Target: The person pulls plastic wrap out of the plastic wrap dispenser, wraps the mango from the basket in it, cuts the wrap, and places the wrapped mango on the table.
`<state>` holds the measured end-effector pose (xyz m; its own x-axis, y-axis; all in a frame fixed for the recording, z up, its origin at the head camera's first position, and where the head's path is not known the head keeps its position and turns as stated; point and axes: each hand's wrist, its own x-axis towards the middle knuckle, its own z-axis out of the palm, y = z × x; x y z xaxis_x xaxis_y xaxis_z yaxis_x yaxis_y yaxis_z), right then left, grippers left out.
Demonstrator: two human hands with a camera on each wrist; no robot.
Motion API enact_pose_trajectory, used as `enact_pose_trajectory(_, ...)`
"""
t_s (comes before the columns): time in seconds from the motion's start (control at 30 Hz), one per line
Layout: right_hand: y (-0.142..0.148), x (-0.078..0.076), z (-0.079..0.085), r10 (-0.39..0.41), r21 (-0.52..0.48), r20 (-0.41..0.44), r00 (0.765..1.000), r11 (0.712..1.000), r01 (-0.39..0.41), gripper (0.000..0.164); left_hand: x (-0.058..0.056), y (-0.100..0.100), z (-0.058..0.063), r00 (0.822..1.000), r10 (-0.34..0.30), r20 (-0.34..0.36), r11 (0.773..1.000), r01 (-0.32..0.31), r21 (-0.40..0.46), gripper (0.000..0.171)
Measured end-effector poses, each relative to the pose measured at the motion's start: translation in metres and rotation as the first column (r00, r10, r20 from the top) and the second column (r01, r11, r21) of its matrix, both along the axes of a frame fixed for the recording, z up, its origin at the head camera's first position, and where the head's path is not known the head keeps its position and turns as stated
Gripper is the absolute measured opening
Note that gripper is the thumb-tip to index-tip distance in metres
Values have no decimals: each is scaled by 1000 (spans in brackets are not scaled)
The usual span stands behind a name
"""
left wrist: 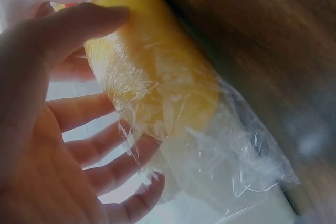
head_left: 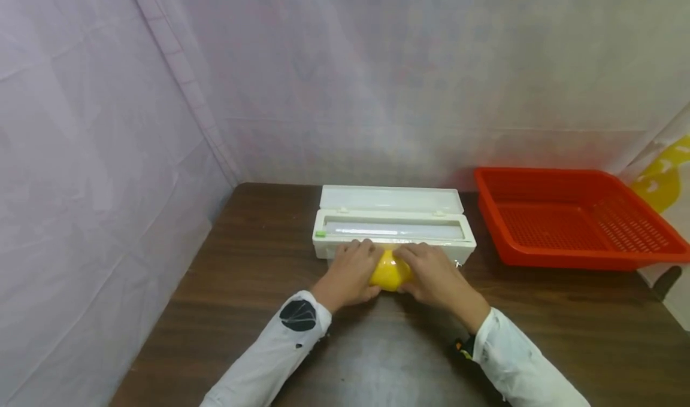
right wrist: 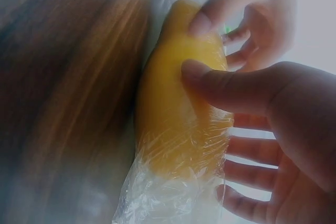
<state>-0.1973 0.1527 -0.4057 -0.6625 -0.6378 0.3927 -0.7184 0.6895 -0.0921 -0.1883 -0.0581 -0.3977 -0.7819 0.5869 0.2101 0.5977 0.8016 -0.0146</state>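
Observation:
A smooth yellow oblong fruit [head_left: 390, 270] lies at the front of a white cling film dispenser [head_left: 323, 250]. Clear cling film [left wrist: 236, 156] covers its surface and hangs loose and crinkled past its ends. My left hand [head_left: 351, 273] holds it from the left, thumb on the near side and fingers on the far side. From the right, my right hand [head_left: 433, 273] grips it the same way. Both thumbs press on the fruit close together in the right wrist view. The dispenser's lid [head_left: 390, 199] is tipped back, showing the film roll [head_left: 396, 230] inside.
A red plastic basket [head_left: 490, 230] with a perforated base stands to the right of the dispenser. A small green piece [head_left: 320, 234] sits on the dispenser's left end. The brown wooden table [head_left: 215, 311] meets white sheeting [head_left: 377, 96] at the back and left.

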Motion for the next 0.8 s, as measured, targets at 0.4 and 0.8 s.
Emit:
enact_pose_trajectory(0.4, 0, 0, -1, -20, 23, 11, 1000, 1000, 20, 62, -5, -3, 7, 1000, -20, -19, 997, 21, 73, 49)
enact_pose_trajectory(0.8, 1, 1, -2, -40, 37, 41, 998, 999, 39, 66, -39, -52, 15, 997, 71, -7, 868, -59, 494, 34)
